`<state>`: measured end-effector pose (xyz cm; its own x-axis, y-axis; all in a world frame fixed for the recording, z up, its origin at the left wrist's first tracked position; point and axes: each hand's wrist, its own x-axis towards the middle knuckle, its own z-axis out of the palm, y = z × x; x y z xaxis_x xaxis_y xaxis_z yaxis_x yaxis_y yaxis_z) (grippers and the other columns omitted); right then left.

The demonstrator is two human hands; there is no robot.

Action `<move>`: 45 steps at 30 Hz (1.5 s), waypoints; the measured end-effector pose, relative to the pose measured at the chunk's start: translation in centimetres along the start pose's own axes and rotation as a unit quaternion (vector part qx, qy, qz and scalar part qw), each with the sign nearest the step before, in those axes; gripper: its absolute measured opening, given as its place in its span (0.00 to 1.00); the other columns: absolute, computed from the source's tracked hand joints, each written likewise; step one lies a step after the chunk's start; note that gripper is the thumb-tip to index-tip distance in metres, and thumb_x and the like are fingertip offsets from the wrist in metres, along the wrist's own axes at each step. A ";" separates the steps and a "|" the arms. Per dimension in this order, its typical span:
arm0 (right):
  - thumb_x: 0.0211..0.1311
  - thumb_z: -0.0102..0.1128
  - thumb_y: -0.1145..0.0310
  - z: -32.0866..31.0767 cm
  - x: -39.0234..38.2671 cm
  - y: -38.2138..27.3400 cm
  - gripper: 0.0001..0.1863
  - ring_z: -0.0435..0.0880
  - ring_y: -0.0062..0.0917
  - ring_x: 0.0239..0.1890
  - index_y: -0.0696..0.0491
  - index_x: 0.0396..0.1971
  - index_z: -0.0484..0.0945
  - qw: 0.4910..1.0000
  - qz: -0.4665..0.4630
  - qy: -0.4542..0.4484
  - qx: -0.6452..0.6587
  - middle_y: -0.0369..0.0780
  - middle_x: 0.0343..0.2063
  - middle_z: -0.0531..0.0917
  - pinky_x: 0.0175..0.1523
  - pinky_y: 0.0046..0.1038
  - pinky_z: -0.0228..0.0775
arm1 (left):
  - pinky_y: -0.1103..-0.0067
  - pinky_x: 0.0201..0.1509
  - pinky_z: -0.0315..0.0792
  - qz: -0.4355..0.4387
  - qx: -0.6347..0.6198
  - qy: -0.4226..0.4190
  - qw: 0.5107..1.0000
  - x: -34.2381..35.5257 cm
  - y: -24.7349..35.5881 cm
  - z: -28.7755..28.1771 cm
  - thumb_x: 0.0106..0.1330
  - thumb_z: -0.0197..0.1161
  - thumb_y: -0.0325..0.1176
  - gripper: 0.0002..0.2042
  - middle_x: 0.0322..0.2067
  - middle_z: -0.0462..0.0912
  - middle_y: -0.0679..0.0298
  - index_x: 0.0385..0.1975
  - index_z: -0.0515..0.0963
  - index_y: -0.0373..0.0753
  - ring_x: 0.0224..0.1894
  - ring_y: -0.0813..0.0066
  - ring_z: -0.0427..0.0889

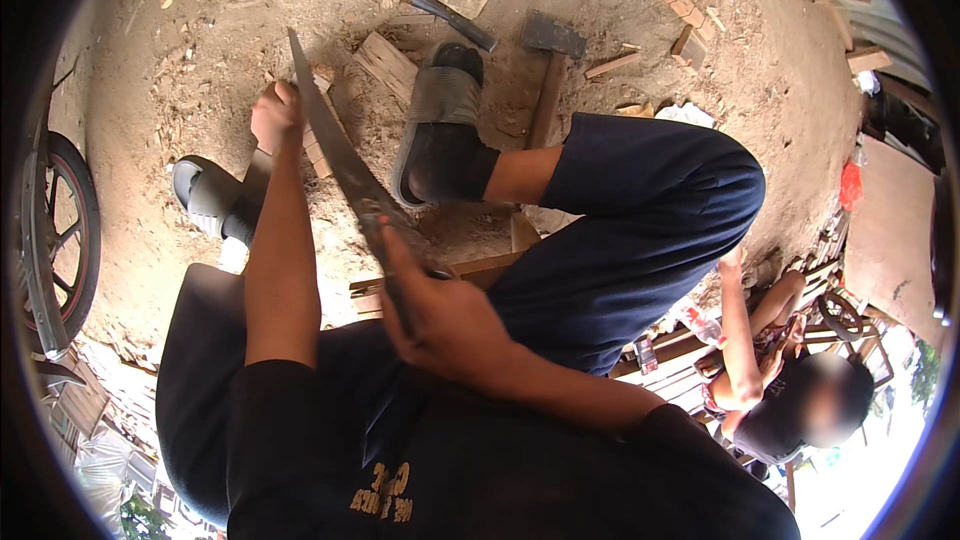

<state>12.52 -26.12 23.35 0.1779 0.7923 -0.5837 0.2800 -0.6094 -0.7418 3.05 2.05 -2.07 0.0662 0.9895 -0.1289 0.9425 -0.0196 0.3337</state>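
My right hand is wrapped round the handle of a long, dark, tapering handsaw, its index finger stretched along the blade. The narrow tip points up and away, passing just right of my left hand. That hand is closed on a piece of wood, which shows below the fist beside my left sandal. Partly behind the blade lies a light wooden strip with notched blocks. How the teeth meet any wood is hidden. My right sandal rests right of the blade.
A hammer-like tool with a wooden handle, a dark bar, a wooden block and a notched strip lie on the dirt among chips. A motorcycle wheel stands left. Another person sits at the right near a bottle.
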 end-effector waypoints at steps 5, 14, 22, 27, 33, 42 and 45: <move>0.63 0.59 0.69 -2.2 -2.0 2.5 0.35 0.84 0.50 0.30 0.58 0.69 0.56 0.995 -0.071 0.058 0.038 0.58 0.38 0.82 0.34 0.39 0.78 | 0.55 0.46 0.75 0.000 0.020 0.023 1.000 0.1 -0.2 -0.3 0.62 0.40 0.49 0.25 0.33 0.83 0.43 0.32 0.84 0.40 0.39 0.39 0.82; 0.61 0.59 0.69 -1.4 1.9 2.2 0.34 0.84 0.51 0.31 0.58 0.67 0.59 0.987 -0.122 0.108 0.009 0.58 0.32 0.82 0.36 0.44 0.76 | 0.56 0.47 0.75 -0.018 0.031 0.019 0.999 0.1 -0.8 0.5 0.62 0.41 0.50 0.26 0.34 0.83 0.40 0.31 0.84 0.37 0.40 0.39 0.82; 0.62 0.59 0.70 -0.5 8.3 0.7 0.34 0.83 0.51 0.30 0.57 0.68 0.58 0.992 -0.076 0.081 -0.054 0.56 0.30 0.83 0.36 0.42 0.77 | 0.56 0.44 0.76 0.003 0.013 0.029 0.999 0.1 -0.7 1.0 0.63 0.42 0.49 0.24 0.32 0.83 0.44 0.29 0.84 0.39 0.38 0.41 0.83; 0.62 0.59 0.69 -0.9 5.1 2.0 0.32 0.82 0.51 0.27 0.58 0.65 0.62 0.987 -0.121 0.094 0.047 0.55 0.23 0.80 0.35 0.42 0.76 | 0.57 0.43 0.76 0.007 0.023 0.043 0.999 0.1 -0.7 -0.4 0.63 0.42 0.48 0.24 0.30 0.83 0.44 0.29 0.84 0.40 0.36 0.42 0.84; 0.61 0.59 0.69 -0.5 8.4 1.9 0.31 0.81 0.50 0.24 0.58 0.65 0.63 0.976 -0.151 0.152 -0.041 0.53 0.21 0.80 0.33 0.40 0.76 | 0.56 0.45 0.76 -0.003 0.010 0.012 1.000 0.2 -0.9 1.0 0.63 0.43 0.48 0.24 0.32 0.83 0.43 0.30 0.84 0.38 0.38 0.42 0.83; 0.61 0.59 0.72 -0.5 12.6 0.1 0.32 0.83 0.48 0.23 0.58 0.66 0.63 0.988 -0.089 0.114 -0.053 0.52 0.21 0.81 0.31 0.40 0.76 | 0.57 0.44 0.77 -0.014 0.008 0.014 1.000 -0.3 0.6 0.5 0.62 0.43 0.49 0.23 0.32 0.84 0.45 0.30 0.85 0.41 0.38 0.41 0.83; 0.61 0.58 0.71 -0.2 6.2 2.9 0.32 0.82 0.49 0.25 0.58 0.66 0.61 0.976 -0.160 0.146 0.010 0.57 0.30 0.81 0.32 0.42 0.76 | 0.57 0.44 0.77 -0.004 0.014 0.031 0.999 0.2 0.2 0.0 0.63 0.42 0.49 0.24 0.32 0.84 0.45 0.30 0.85 0.40 0.37 0.42 0.83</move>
<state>14.66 -22.99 17.68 0.3463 0.9157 -0.2038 0.3479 -0.3271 -0.8786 3.22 2.20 -2.01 0.0392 0.9965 -0.0738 0.9520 -0.0148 0.3059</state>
